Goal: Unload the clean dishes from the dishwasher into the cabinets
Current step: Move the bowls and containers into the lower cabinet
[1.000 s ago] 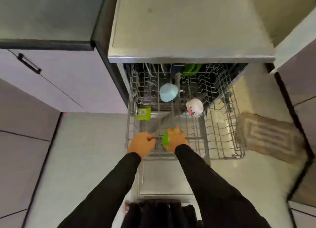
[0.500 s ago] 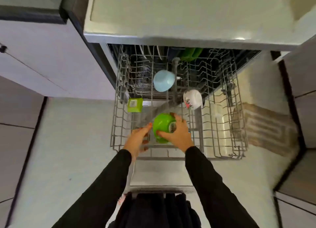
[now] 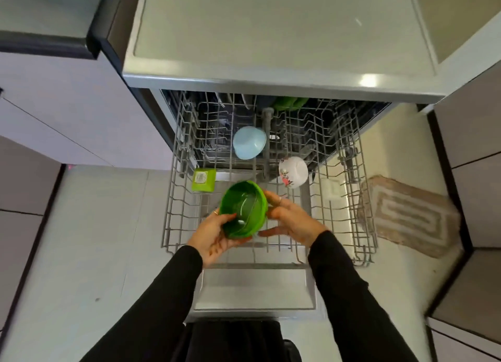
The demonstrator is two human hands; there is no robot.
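Note:
A green bowl (image 3: 242,209) is held above the pulled-out wire dishwasher rack (image 3: 363,226), its opening turned towards me. My left hand (image 3: 215,235) grips its lower left rim, thumb over the edge. My right hand (image 3: 291,219) cups its right side with curled fingers. Further back in the rack a light blue bowl (image 3: 249,142) lies upside down, and a white cup with a flower pattern (image 3: 293,171) sits to its right. A green square container (image 3: 204,180) stands at the rack's left side. Something green (image 3: 288,103) shows at the back under the counter.
The open dishwasher door (image 3: 254,291) lies flat below the rack, in front of my legs. A grey countertop (image 3: 271,30) overhangs the machine. White cabinet fronts (image 3: 67,103) stand at the left, more cabinets at the right. A patterned mat (image 3: 406,215) lies on the floor to the right.
Both hands have lifted the green bowl out of the rack's front and turned it so its inside faces up towards me. The left hand has moved from the rack onto the bowl.

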